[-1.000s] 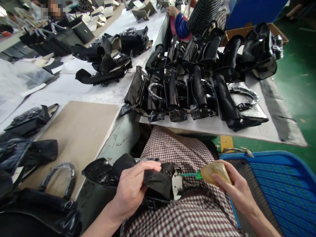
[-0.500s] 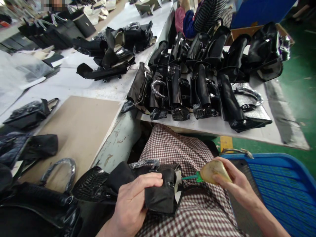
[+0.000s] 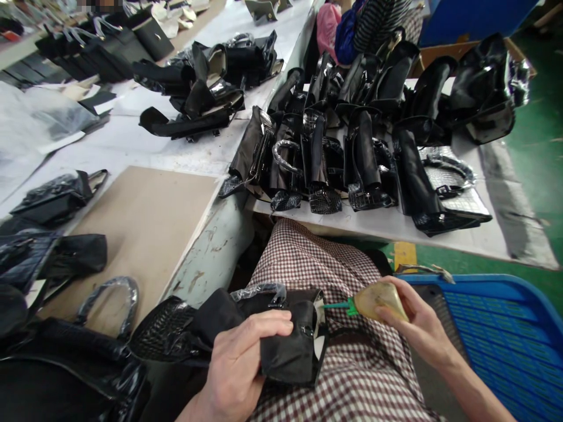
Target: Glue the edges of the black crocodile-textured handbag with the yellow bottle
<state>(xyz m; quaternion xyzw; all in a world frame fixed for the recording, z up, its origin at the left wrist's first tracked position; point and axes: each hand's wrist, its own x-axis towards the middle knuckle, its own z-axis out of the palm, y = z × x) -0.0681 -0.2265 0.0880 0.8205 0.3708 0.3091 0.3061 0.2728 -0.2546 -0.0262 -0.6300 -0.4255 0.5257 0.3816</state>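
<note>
Two grips: left hand (image 3: pixel 237 364) clasps black bag (image 3: pixel 291 353) near its edge, right hand (image 3: pixel 419 332) pinches bottle (image 3: pixel 372 300).

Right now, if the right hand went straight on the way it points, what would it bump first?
The right hand aims its squeeze bottle and green nozzle at the black bag piece in the left hand. It would meet that piece's pale inner edge first, probably; the depth is unclear.

Black handbag (image 3: pixel 264 334), amber glue bottle (image 3: pixel 378 300) green-tipped, checked trousers (image 3: pixel 334 269), blue crate (image 3: pixel 505 334).
</note>
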